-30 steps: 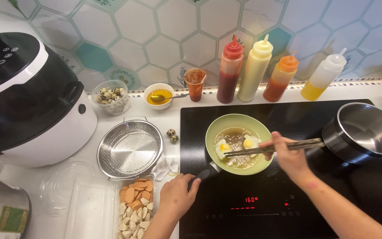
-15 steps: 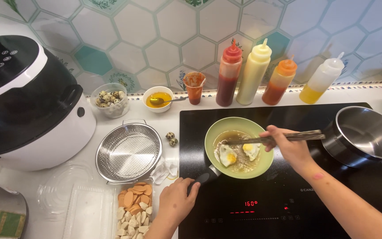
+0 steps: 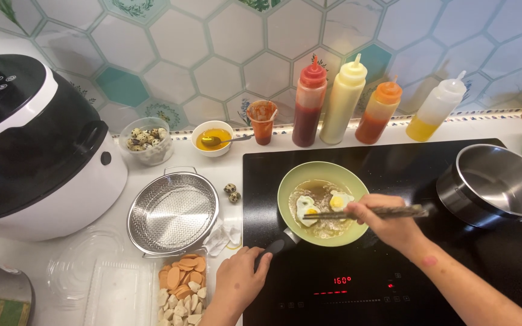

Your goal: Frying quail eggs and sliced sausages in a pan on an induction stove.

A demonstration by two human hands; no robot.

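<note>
Steadying the small green frying pan (image 3: 323,204) by its dark handle (image 3: 275,246), left hand (image 3: 240,282) wrapped on the grip. Right hand (image 3: 388,220) pinched chopsticks (image 3: 364,212) over two small fried eggs (image 3: 321,205) mid-pan: soft, slippery, yolks fragile, so lift from the edges.

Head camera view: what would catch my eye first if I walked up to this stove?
Probably the small green pan in the middle of the black cooktop, with two little fried eggs inside. The right hand holds chopsticks over them while the left hand grips the pan's handle. Behind, four sauce bottles line the tiled wall.
</note>
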